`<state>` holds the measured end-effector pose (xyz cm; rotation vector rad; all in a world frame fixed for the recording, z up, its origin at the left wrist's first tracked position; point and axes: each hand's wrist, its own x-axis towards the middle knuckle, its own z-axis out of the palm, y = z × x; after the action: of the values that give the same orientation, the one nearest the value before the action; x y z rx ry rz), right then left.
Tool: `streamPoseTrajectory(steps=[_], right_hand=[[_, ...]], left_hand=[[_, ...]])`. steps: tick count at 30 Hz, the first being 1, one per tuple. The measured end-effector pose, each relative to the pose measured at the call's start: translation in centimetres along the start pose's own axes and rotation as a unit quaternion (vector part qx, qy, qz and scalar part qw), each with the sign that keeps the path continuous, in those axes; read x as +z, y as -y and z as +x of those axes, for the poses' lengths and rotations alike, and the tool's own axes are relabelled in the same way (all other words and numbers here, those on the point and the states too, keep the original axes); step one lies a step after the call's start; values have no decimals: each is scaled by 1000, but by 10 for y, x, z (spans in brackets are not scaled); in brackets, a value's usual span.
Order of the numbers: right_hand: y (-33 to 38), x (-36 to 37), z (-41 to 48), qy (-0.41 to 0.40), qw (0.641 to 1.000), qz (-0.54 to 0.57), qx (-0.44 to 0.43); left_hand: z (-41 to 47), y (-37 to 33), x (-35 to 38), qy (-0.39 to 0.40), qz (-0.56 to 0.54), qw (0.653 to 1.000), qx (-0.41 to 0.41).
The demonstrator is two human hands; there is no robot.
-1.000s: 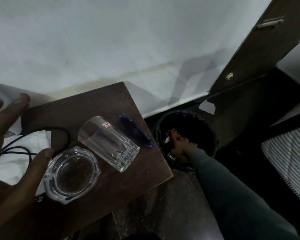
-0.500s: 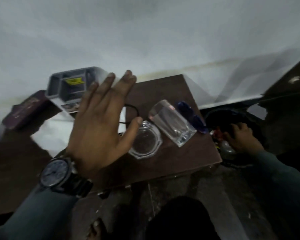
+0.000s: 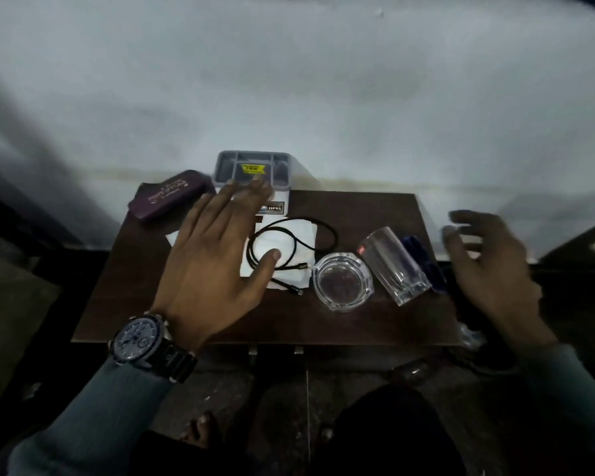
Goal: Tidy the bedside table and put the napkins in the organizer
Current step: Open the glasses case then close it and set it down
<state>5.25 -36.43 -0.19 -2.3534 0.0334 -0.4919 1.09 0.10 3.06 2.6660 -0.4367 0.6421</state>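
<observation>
Left hand (image 3: 213,266) shifted over napkins (image 3: 289,250), grip empty

We see a bedroom in a home: a small wooden desk (image 3: 358,207) at a white wall, with spectacle case (image 3: 170,198), charging cable (image 3: 291,242), drinking glass (image 3: 394,264).

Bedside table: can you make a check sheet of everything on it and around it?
Surface: dark wooden table, crowded.
Job's things: white napkins flat at centre; grey organizer at the back edge.
Clutter: maroon case, glass ashtray, tumbler lying on its side, blue item beside it.
Hands: left hand open over the napkins; right hand open, blurred, holds nothing.
Cables: black cable looped on the napkins.
Surroundings: pale wall, dark floor.
</observation>
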Motion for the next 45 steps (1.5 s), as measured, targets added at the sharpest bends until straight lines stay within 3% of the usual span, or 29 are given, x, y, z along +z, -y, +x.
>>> streamPoseTrajectory(steps=[3, 8, 16, 22, 28, 36, 40, 45], right_hand=[[29, 16, -4, 59, 997, -46, -23], [54, 27, -15, 69, 997, -2, -15], [102, 94, -9, 150, 983, -28, -101], [125, 173, 23, 264, 935, -187, -147], [128, 206, 34, 309, 914, -205, -162], [129, 193, 42, 311, 935, -95, -139], [144, 171, 41, 298, 940, -31, -161], [174, 133, 43, 291, 939, 79, -167]], left_hand=[[-13, 12, -5, -6, -11, 1000, -23], [-30, 34, -14, -14, -23, 996, -79], [-44, 63, -18, 25, -38, 982, -181], [-43, 66, -4, 24, -52, 981, -185], [-36, 66, 1, -1, -50, 983, -175], [-31, 57, 8, -1, -76, 977, -198], [-32, 56, 16, 18, -160, 961, -227], [-26, 51, 22, -3, -308, 914, -263]])
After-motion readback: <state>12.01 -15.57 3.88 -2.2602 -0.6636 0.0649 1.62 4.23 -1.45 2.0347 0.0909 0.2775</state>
